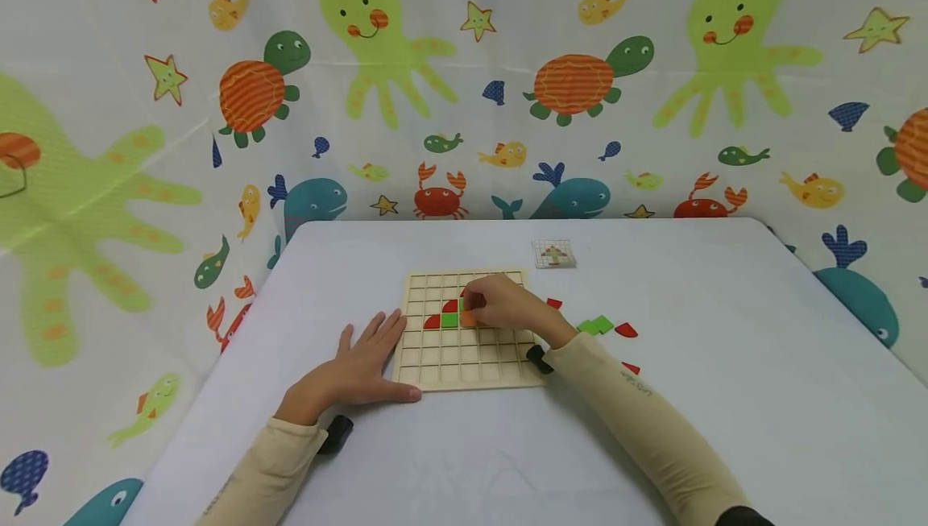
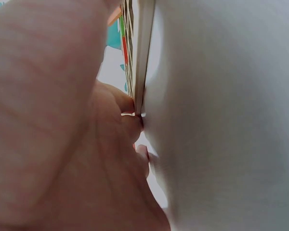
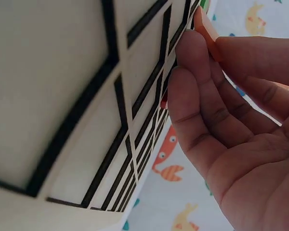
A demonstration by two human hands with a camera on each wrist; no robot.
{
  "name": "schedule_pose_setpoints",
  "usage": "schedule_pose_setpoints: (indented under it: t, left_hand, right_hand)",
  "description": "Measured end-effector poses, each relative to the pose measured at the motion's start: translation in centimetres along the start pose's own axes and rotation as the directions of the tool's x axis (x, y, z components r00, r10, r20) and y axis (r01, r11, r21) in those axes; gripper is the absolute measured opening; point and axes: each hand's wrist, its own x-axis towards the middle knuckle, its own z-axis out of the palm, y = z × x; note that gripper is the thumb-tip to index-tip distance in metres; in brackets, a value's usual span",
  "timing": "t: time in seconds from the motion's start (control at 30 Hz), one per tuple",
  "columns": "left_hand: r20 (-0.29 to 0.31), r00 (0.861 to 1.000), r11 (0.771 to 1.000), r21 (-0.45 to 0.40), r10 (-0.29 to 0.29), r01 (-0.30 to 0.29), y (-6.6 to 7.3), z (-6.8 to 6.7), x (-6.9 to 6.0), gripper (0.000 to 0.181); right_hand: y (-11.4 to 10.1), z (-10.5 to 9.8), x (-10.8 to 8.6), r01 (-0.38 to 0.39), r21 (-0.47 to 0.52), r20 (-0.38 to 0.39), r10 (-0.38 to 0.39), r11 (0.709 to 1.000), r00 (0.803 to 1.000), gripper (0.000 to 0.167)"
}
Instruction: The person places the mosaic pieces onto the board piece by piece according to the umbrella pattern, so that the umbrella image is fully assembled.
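Observation:
A wooden grid board (image 1: 435, 357) lies on the white table. My left hand (image 1: 355, 371) is spread flat at its left edge, fingertips touching that edge and thumb along the near side. Over the middle of the grid, my right hand (image 1: 503, 303) pinches an orange tile (image 3: 208, 36) between thumb and fingers, at or just above a cell. Beside that tile a green square tile (image 1: 449, 320) sits in the grid, with a red quarter-round tile (image 1: 432, 321) on its left. Another red tile (image 1: 450, 306) lies one row farther back. My right hand hides some cells.
A small pattern card (image 1: 554, 254) lies behind the board on the right. Loose pieces are right of the board: green tiles (image 1: 596, 325), a red tile (image 1: 627, 330) and other red ones partly behind the right forearm. A curtain with sea animals (image 1: 435, 43) hangs behind the table.

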Motion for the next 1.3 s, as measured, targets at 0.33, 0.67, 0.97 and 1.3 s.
schedule_pose_setpoints:
  t: [0.33,0.67,0.97,1.3]
  left_hand:
    - [-0.003,1.0,1.0,0.015,0.0,0.0,-0.2,-0.5,-0.3,0.128]
    - [0.005,1.0,1.0,0.02,0.01,-0.01,-0.3,-0.5,-0.3,0.128]
    - [0.014,1.0,0.999,0.04,0.011,-0.011,-0.3,-0.6,-0.5,0.128]
    - [0.014,1.0,0.999,0.038,0.003,-0.004,-0.4,-0.6,-0.9,0.129]
  right_hand:
    - [-0.9,0.0,0.2,-0.033,-0.023,0.017,0.033,0.999,0.999,0.008]
    - [-1.3,-0.1,-0.1,-0.083,-0.033,0.036,0.085,0.996,0.996,0.011]
    - [-1.6,-0.1,-0.4,-0.087,-0.02,0.046,0.088,0.996,0.995,0.012]
    - [-2.2,-1.1,-1.0,-0.094,-0.004,0.075,0.094,0.996,0.993,0.023]
